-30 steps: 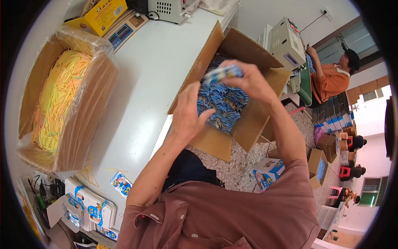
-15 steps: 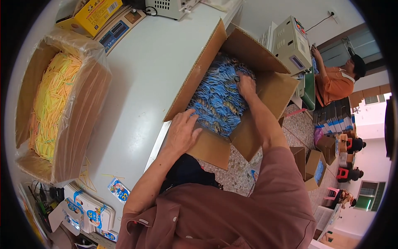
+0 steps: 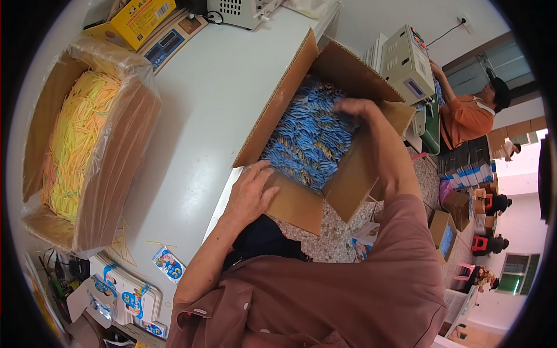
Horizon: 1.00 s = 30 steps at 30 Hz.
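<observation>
Since half a second ago, the right hand (image 3: 355, 109) has drawn up a little from among the blue packets and now shows as a motion blur over the upper right part of the cardboard carton (image 3: 275, 107) in the center of the frame; its fingers point left, and whether they are closed on anything cannot be told. Close below it, the blue striped packets (image 3: 304, 142) lie heaped inside the carton, filling it between the raised flaps. At the carton's lower left corner the left hand (image 3: 249, 191) stays where it was, back upward, fingers extended and slightly parted, with nothing visible in its grasp. Along the left of the frame, a plastic-lined carton (image 3: 119, 145) of thin yellow and orange sticks (image 3: 75, 148) stands on the white table (image 3: 194, 127). A few loose sticks and one blue-and-white pouch (image 3: 169, 265) lie at lower left, near a stack of printed sheets (image 3: 139, 296). At upper left, a yellow box (image 3: 139, 24) stands beside a digital scale (image 3: 165, 47); at upper right, a person in an orange top (image 3: 469, 123) sits by a cream-colored machine (image 3: 400, 64).
</observation>
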Available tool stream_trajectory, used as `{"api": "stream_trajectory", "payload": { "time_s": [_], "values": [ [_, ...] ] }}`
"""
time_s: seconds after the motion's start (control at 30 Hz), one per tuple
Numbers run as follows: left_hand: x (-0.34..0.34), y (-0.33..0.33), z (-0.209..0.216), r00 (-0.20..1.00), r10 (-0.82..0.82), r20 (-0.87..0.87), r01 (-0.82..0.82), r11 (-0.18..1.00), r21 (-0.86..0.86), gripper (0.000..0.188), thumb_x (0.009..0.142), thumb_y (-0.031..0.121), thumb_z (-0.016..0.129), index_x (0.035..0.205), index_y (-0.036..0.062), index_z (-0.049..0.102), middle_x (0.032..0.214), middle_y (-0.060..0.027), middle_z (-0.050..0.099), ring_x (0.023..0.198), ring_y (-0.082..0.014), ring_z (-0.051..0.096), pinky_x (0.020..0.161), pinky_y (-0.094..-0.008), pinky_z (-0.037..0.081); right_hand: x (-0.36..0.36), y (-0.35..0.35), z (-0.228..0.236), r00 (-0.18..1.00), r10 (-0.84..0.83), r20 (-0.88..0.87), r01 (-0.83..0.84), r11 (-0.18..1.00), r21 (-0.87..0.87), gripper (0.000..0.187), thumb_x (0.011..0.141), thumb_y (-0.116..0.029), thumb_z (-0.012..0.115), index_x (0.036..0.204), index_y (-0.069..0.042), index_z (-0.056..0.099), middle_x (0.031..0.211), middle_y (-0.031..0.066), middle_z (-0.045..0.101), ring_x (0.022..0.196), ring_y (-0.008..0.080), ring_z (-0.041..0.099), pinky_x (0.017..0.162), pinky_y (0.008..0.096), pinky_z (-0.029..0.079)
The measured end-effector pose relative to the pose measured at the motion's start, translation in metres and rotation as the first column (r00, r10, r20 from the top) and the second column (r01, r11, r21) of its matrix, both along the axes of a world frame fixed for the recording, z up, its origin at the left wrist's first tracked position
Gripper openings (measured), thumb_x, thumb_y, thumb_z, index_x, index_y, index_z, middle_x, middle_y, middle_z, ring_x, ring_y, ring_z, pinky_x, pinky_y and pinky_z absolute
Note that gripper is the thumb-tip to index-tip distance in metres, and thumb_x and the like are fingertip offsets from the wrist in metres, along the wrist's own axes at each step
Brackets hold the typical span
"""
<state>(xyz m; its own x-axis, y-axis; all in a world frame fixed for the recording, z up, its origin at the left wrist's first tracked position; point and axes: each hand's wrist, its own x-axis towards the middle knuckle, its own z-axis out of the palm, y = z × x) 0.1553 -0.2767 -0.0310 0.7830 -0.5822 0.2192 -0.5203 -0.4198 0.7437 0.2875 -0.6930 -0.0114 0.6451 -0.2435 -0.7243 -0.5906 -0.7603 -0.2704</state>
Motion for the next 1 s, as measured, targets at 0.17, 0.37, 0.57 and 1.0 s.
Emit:
{"api": "stream_trajectory", "payload": {
  "time_s": [0.17, 0.37, 0.57, 1.0],
  "values": [
    [-0.015, 0.02, 0.015, 0.999, 0.014, -0.035, -0.018, 0.995, -0.101, 0.041, 0.081, 0.011, 0.077, 0.118, -0.0002, 0.061, 0.132, -0.0157, 0.057, 0.116, -0.0346, 0.06, 0.092, -0.038, 0.052, -0.007, -0.014, -0.027, 0.985, 0.009, 0.173, -0.017, 0.999, 0.045, 0.079, 0.097, -0.062, 0.038, 0.152, -0.006, 0.032, 0.157, 0.0123, 0.033, 0.144, 0.0265, 0.031, 0.118, 0.0388, 0.026],
    [-0.06, 0.098, 0.055, 0.93, 0.357, -0.084, -0.367, 0.911, -0.189, 0.038, 0.076, 0.005, 0.081, 0.11, -0.0005, 0.065, 0.121, -0.0183, 0.063, 0.107, -0.0329, 0.065, 0.089, -0.0386, 0.053, 0.007, -0.028, -0.091, 0.96, -0.017, 0.279, 0.003, 0.999, 0.051, 0.085, 0.096, -0.065, 0.037, 0.151, 0.0, 0.032, 0.158, 0.0161, 0.03, 0.147, 0.0267, 0.025, 0.121, 0.0367, 0.017],
    [-0.138, 0.232, 0.066, 0.284, 0.909, -0.306, -0.959, 0.271, -0.086, 0.026, 0.088, 0.013, 0.073, 0.108, -0.0021, 0.066, 0.099, -0.0099, 0.07, 0.075, -0.0141, 0.066, 0.065, -0.0271, 0.052, -0.017, -0.054, 0.0, 0.9, 0.269, 0.344, -0.264, 0.963, -0.06, 0.055, 0.103, -0.044, 0.038, 0.131, 0.001, 0.055, 0.124, 0.0148, 0.057, 0.114, 0.0218, 0.052, 0.099, 0.0315, 0.038],
    [-0.171, 0.233, 0.003, 0.184, 0.983, 0.018, -0.839, 0.147, 0.523, 0.058, 0.072, 0.04, 0.083, 0.109, 0.0019, 0.06, 0.096, -0.0156, 0.065, 0.086, -0.0328, 0.067, 0.071, -0.0421, 0.053, -0.181, 0.479, -0.002, 0.719, 0.495, 0.488, -0.695, 0.525, 0.492, 0.031, 0.092, -0.024, 0.067, 0.098, 0.007, 0.065, 0.08, 0.012, 0.066, 0.07, 0.0167, 0.06, 0.064, 0.0309, 0.049]
  ]
}}
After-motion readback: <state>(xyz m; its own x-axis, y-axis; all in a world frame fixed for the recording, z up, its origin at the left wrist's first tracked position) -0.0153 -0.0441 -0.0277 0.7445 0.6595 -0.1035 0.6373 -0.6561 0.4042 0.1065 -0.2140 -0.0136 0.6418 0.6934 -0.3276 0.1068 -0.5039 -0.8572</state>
